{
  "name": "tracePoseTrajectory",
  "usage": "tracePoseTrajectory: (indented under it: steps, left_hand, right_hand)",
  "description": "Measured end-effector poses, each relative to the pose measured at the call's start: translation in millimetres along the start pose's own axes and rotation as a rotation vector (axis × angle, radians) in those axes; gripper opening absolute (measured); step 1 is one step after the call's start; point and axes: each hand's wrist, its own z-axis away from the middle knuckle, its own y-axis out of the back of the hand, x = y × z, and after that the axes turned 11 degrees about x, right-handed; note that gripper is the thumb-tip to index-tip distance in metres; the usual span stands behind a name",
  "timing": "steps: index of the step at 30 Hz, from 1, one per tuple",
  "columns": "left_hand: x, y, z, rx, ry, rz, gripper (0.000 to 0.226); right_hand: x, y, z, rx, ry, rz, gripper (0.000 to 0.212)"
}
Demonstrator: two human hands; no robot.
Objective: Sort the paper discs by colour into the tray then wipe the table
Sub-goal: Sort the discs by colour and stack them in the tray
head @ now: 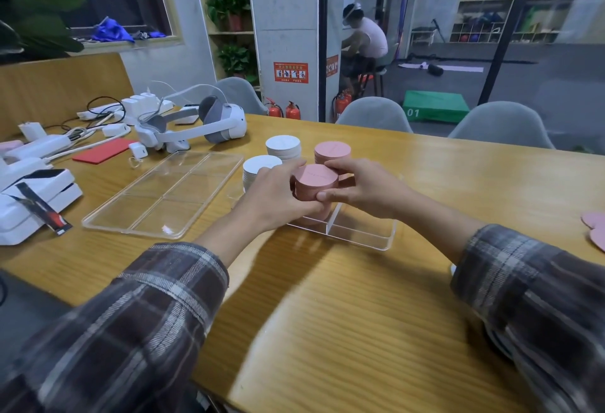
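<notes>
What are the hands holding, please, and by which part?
The left hand and right hand grip the pink disc stack by its sides.

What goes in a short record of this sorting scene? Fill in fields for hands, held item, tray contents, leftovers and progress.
hands: left hand and right hand both grip one stack
held item: pink disc stack, at the tray's near left compartment
tray contents: two white stacks, one pink stack at the back
leftovers: loose pink discs at the table's right edge
beside tray: clear divided panel, flat on the left
progress: sorting unfinished; no cloth visible
</notes>
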Motion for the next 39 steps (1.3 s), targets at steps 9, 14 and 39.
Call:
tracePoseTrajectory:
  steps: [9,14,39]
  left_hand:
    - [-1.9,1.7,-1.6,0.003,-0.027,0.006,0.055]
    - [-0.3,4.2,0.3,-0.011,-0.023,0.003,0.046]
    - [218.3,-134.7,5.2,-0.296,-0.394,0.142,0.037]
  right_hand:
    - [-1.7,-2.7,0.1,0.003,0.034,0.036,0.049]
    - [-2.4,-3.3,0.3,-0.002,0.02,0.034,0.06]
    - [130.8,192.8,198.3,0.257,-0.351,0.281,0.024]
